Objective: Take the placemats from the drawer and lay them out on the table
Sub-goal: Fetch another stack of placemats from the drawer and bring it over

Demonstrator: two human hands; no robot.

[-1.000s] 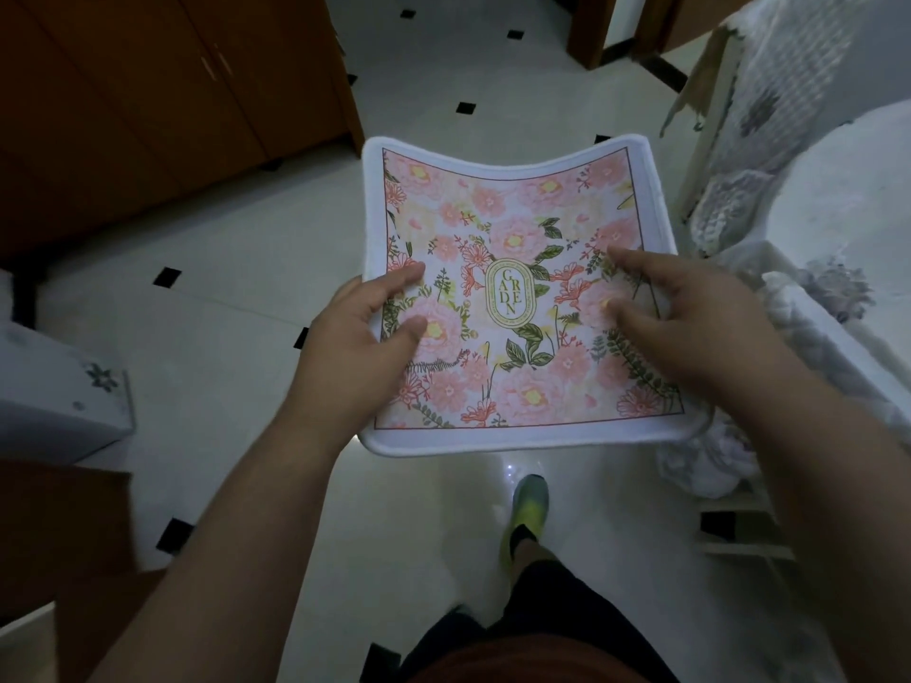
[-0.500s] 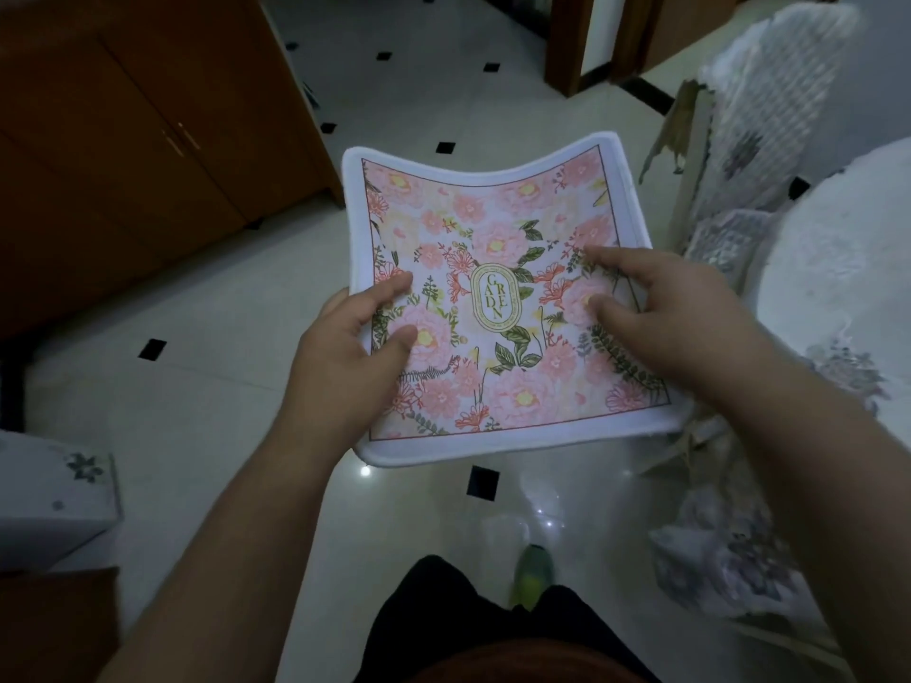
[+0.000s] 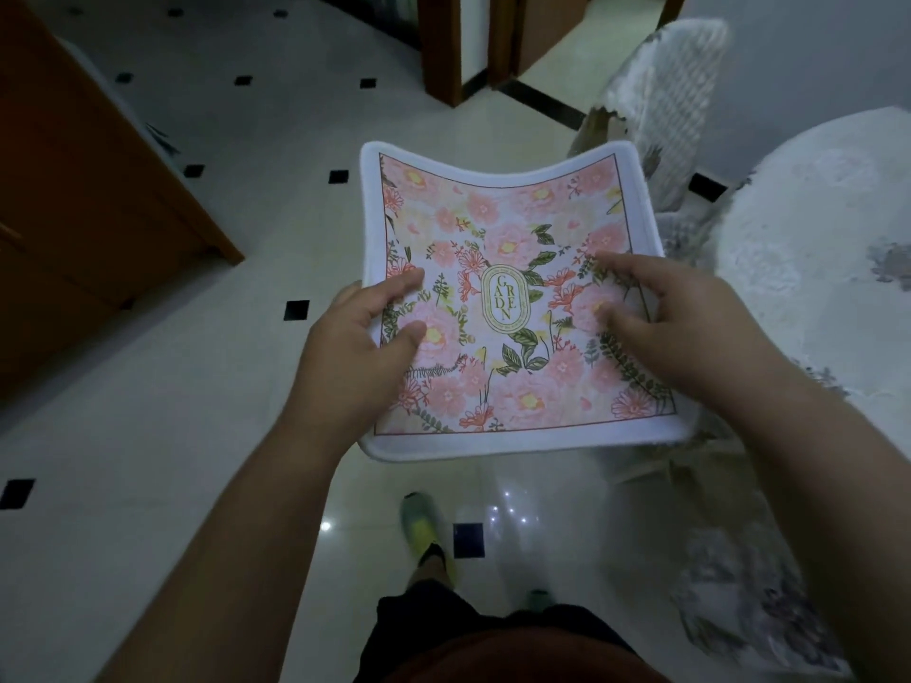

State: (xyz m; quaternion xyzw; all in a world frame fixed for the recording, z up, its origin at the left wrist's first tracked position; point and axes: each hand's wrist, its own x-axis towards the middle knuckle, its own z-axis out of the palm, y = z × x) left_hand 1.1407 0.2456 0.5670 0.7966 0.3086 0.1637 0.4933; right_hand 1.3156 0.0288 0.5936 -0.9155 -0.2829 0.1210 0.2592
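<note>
Floral placemat [image 3: 512, 268] held flat above tiled floor [image 3: 148, 460], left of cloth-covered counter [image 3: 813, 248]. Left hand [image 3: 352, 359] and right hand [image 3: 690, 327] gripped opposite edges, fingers [image 3: 399, 283] curled over top.

A home, by the look of a dining area. Glossy pale tiled floor [image 3: 148, 436] set with small black diamond insets. Beyond the floor, a wooden door frame [image 3: 443, 46]; left of the floor, a brown wooden cabinet [image 3: 74, 214]. Right of the floor, a round desk [image 3: 813, 229] under a white embroidered cloth, with a chair [image 3: 675, 86] in a matching lacy cover just beside the desk.
</note>
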